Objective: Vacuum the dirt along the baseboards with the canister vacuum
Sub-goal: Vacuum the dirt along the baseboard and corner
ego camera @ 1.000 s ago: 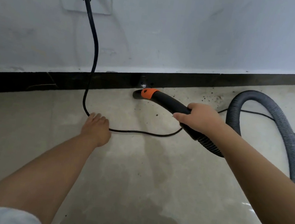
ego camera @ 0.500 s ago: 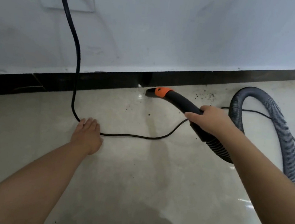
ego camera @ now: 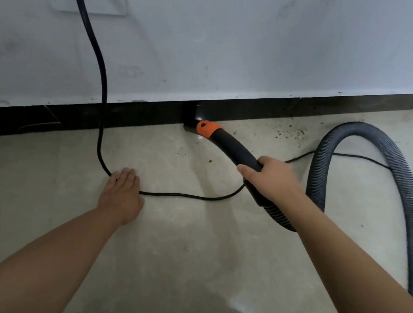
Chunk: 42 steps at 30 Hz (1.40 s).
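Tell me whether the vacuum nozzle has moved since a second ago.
Yes: the nozzle has edged in toward the baseboard, its tip now meeting it.

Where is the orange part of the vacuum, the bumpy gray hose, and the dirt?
Orange collar (ego camera: 207, 128), head view: middle of the orange band behind the nozzle.
Gray hose (ego camera: 363, 129), head view: top of its arch.
Dirt (ego camera: 294, 133), head view: speckled patch by the baseboard.

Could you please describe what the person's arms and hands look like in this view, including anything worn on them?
Both forearms are bare from the bottom edge of the frame up to the hands; no sleeve shows. The left hand and the right hand wear no gloves, and no watch, bracelet or ring is visible on the wrists or the fingers. No markings show on either arm.
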Each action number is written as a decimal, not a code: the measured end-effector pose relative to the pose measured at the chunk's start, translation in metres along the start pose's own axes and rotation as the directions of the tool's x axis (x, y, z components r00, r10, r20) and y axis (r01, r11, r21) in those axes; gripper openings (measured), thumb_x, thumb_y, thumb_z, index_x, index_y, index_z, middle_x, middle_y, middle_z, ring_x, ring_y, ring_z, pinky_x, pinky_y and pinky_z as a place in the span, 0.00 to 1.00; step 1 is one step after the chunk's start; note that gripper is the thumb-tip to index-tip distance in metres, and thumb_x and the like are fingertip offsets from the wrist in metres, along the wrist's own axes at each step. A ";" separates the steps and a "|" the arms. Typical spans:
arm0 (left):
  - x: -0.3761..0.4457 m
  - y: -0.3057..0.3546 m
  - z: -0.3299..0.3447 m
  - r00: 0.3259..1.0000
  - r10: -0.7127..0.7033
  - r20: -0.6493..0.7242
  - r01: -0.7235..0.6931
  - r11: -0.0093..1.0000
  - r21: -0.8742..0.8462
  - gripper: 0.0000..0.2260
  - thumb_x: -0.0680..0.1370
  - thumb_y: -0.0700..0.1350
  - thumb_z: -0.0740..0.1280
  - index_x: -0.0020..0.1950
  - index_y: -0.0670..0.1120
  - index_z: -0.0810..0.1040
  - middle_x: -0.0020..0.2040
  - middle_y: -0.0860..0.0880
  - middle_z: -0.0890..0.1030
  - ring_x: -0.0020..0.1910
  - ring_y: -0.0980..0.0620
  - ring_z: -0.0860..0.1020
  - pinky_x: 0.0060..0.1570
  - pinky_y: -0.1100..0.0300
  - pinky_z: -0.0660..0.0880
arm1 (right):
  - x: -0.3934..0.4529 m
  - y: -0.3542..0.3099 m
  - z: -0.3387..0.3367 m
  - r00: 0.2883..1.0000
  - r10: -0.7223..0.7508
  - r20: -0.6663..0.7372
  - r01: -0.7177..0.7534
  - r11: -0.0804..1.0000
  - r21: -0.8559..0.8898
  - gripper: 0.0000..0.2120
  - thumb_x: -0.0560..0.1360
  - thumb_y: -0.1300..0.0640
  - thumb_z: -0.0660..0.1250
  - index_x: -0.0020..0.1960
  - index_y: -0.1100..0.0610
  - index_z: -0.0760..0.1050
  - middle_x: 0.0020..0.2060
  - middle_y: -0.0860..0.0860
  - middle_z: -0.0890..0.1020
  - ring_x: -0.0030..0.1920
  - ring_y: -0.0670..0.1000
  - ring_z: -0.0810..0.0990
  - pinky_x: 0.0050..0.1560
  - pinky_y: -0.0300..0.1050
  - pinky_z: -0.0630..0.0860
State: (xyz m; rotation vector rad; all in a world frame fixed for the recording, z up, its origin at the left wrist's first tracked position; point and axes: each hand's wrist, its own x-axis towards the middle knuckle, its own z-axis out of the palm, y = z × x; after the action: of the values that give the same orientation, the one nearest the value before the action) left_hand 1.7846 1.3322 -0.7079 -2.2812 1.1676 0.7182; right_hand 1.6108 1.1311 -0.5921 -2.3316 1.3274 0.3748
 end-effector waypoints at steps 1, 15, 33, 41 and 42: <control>0.000 -0.002 0.001 1.000 -0.006 -0.002 0.006 1.000 -0.001 0.27 0.83 0.51 0.42 0.77 0.39 0.40 0.77 0.43 0.39 0.77 0.48 0.39 0.74 0.54 0.36 | -0.001 -0.007 0.004 1.000 -0.019 -0.002 0.019 1.000 0.000 0.16 0.75 0.40 0.60 0.46 0.54 0.71 0.33 0.48 0.75 0.33 0.48 0.75 0.31 0.41 0.71; 0.008 -0.015 -0.005 0.999 -0.050 -0.016 0.050 0.999 0.008 0.28 0.83 0.54 0.44 0.77 0.39 0.42 0.78 0.43 0.41 0.77 0.47 0.40 0.75 0.54 0.37 | 0.000 -0.010 0.007 0.997 -0.060 -0.057 0.059 0.998 -0.032 0.17 0.75 0.40 0.59 0.49 0.55 0.69 0.31 0.48 0.72 0.30 0.47 0.73 0.28 0.40 0.68; -0.011 -0.029 0.009 0.996 -0.091 0.002 0.091 0.994 0.055 0.27 0.83 0.52 0.44 0.77 0.38 0.44 0.78 0.42 0.44 0.77 0.47 0.42 0.74 0.53 0.37 | 0.002 -0.083 0.035 0.946 -0.312 0.083 0.313 0.950 0.008 0.17 0.75 0.40 0.60 0.47 0.54 0.69 0.33 0.47 0.70 0.38 0.51 0.74 0.33 0.42 0.68; -0.019 -0.039 0.015 0.993 -0.113 0.033 0.109 0.988 0.110 0.27 0.83 0.51 0.43 0.77 0.37 0.45 0.78 0.42 0.46 0.77 0.47 0.45 0.74 0.53 0.37 | -0.019 -0.088 0.028 0.916 -0.354 0.190 0.371 0.927 -0.061 0.16 0.74 0.40 0.61 0.43 0.53 0.69 0.32 0.47 0.71 0.37 0.50 0.73 0.30 0.40 0.66; -0.020 -0.040 0.016 0.993 -0.113 0.039 0.108 0.988 0.114 0.27 0.83 0.51 0.43 0.77 0.38 0.45 0.78 0.42 0.46 0.77 0.47 0.44 0.74 0.52 0.37 | -0.018 -0.092 0.030 0.916 -0.357 0.185 0.372 0.927 -0.053 0.16 0.74 0.40 0.61 0.43 0.53 0.69 0.32 0.47 0.71 0.36 0.49 0.73 0.29 0.40 0.65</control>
State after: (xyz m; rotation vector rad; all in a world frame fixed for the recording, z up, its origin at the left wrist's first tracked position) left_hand 1.8040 1.3748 -0.7001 -2.2060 1.0249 0.6432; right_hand 1.6805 1.2006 -0.5895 -2.4870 0.7855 0.5080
